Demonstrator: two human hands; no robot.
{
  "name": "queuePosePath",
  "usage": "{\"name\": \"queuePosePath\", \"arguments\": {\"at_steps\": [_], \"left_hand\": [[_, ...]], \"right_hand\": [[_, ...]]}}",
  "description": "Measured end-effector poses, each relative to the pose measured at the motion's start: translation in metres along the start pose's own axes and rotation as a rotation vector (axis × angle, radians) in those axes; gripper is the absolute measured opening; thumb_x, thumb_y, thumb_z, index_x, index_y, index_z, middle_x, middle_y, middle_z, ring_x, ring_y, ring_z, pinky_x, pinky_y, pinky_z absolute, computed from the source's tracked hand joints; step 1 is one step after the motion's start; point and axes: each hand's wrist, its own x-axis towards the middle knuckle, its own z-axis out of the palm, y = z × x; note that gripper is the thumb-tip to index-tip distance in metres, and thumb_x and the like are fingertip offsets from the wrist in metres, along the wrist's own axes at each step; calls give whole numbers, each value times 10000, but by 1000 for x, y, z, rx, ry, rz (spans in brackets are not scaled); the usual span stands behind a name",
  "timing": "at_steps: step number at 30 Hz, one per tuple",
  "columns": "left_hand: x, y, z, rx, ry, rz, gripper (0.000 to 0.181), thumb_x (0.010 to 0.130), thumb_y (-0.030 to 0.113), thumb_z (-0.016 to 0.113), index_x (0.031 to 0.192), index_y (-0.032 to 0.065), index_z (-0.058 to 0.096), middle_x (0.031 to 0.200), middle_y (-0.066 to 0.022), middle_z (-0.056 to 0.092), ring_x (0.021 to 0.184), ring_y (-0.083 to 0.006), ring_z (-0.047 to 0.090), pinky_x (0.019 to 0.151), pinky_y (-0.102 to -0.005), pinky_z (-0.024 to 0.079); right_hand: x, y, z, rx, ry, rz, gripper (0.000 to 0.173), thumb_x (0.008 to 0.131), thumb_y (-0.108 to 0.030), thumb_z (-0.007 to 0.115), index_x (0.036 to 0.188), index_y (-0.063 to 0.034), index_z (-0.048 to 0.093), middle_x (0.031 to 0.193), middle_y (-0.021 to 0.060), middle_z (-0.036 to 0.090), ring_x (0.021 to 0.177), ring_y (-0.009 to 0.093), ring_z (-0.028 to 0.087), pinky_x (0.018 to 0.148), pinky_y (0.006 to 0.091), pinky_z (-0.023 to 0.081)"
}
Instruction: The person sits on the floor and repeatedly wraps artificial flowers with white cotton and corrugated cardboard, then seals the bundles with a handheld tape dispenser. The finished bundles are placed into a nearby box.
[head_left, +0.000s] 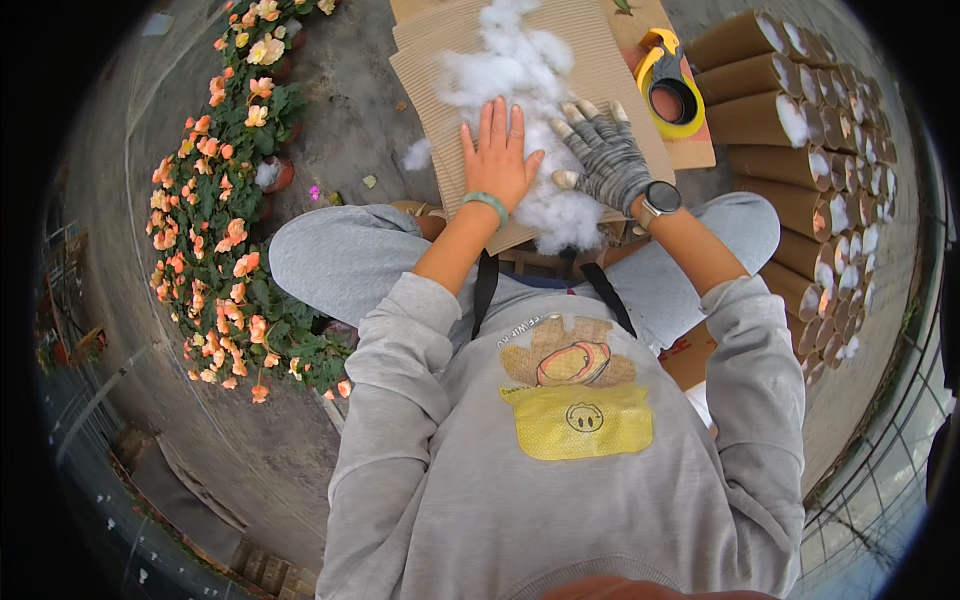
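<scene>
White fluffy fiber stuffing (517, 56) is spread in a long strip over corrugated cardboard sheets (427, 82), which lie stacked in front of my crossed legs. My bare left hand (496, 161) rests flat on the stuffing and cardboard, fingers apart, a green bangle at its wrist. Beside it, my right hand (606, 157) wears a grey striped glove with pale fingertips and presses on the fiber with fingers spread. A watch (663, 197) sits on the right wrist. To the right of the sheets lies a yellow and black tape dispenser (667, 90) with a roll of tape.
At the right, many brown cardboard tubes (757, 120) are stacked on their sides, white fiber showing in their ends. Potted plants with orange and yellow flowers (236, 232) line the left. A small tuft of fiber (417, 154) lies left of the cardboard.
</scene>
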Motion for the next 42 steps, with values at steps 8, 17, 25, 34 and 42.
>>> {"name": "queuePosePath", "arguments": {"at_steps": [8,17,25,34,42], "left_hand": [[13,-103,-137,-473,425,-333,645,896,384,485,1366,-27,325,1422,-244,300,1338,-348,257,1085,-498,180],[1,-43,-40,-1001,17,-798,797,917,512,357,1427,-45,104,1489,-250,89,1382,-344,143,1115,-369,174],[26,-323,-121,-988,742,-883,292,846,202,483,1039,20,606,949,-200,649,838,-375,610,784,-416,483],[-277,-251,139,-1062,37,-1439,261,783,151,607,1022,52,642,1003,-100,649,833,-256,615,778,-363,488],[-341,-351,151,-1168,1823,-1322,579,787,188,687,1290,76,422,1319,-98,447,1128,-264,478,939,-392,411]], "right_hand": [[-50,75,-39,909,440,611,328,908,-281,558,1128,-39,582,1059,69,625,977,137,571,860,289,445],[-112,82,60,1231,156,992,558,906,-422,498,1319,-54,423,1222,64,500,1085,190,469,896,344,415],[-24,7,-95,627,411,468,397,959,-220,457,1266,32,457,1283,134,494,1189,237,458,1032,361,345],[58,-183,-96,972,-197,-22,486,959,-408,403,1266,-33,432,1202,102,516,1022,218,529,914,376,402],[85,-179,-91,960,-176,179,485,950,-437,414,1237,-49,466,1147,83,538,893,193,550,833,347,439]]}}
